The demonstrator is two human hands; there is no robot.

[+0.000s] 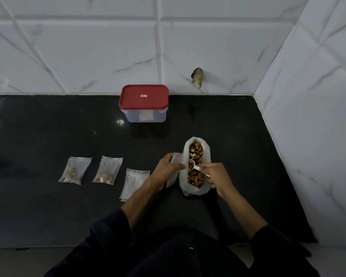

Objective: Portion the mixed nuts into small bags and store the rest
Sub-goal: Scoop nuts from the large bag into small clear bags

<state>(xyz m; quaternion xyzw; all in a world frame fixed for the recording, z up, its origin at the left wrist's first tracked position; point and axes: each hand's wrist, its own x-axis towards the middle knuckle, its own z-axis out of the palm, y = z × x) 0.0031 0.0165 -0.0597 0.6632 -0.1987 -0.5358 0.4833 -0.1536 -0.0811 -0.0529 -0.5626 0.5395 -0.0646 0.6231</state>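
Low in the frame, dark sleeves (188,254) reach over a black counter (48,216) toward a nut-portioning job about half done. Right of centre, the right hand (216,176) pinches the handle of a small white scoop (193,165), its bowl resting on the mixed nuts (196,154) inside a big open plastic bag (206,150). Just left of it, the left hand (166,166) curls around an empty small bag (177,157), held upright beside the big bag's rim. Thin and limp, that pouch likely needs holding near its mouth to stay open; the loose nuts look prone to spilling, so the scoop wants a level carry. Left of centre, a flat empty bag (135,181) lies on the counter, and farther left sit two filled bags (107,170) (75,170), light and soft. Beyond, near the tiled wall (88,47), a clear container with a red lid (143,96) stands closed, rigid and easy to grasp by its sides.
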